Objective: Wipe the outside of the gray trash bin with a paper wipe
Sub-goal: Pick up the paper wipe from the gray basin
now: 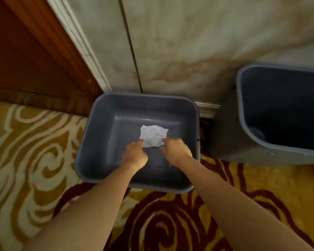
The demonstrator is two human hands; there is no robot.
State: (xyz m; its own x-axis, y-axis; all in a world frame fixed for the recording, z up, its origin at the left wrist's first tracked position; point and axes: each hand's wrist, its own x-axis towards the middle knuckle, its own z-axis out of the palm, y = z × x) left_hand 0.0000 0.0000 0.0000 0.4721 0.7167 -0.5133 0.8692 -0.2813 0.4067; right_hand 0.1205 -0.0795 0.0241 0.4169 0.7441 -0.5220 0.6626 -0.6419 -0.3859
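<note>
A gray trash bin (98, 134) stands upright on the carpet against the wall, seen from above, its inside bare. Over its opening a crumpled white paper wipe (153, 134) is held by both hands. My left hand (134, 154) pinches the wipe's lower left edge. My right hand (176, 151) pinches its lower right edge. Both forearms reach in from the bottom of the view.
A second gray bin (243, 109) stands to the right, also by the wall. A wooden door and frame (25, 60) fill the upper left. The marble-look wall (188, 42) with a white baseboard is behind. A patterned gold and dark red carpet (34, 151) covers the floor.
</note>
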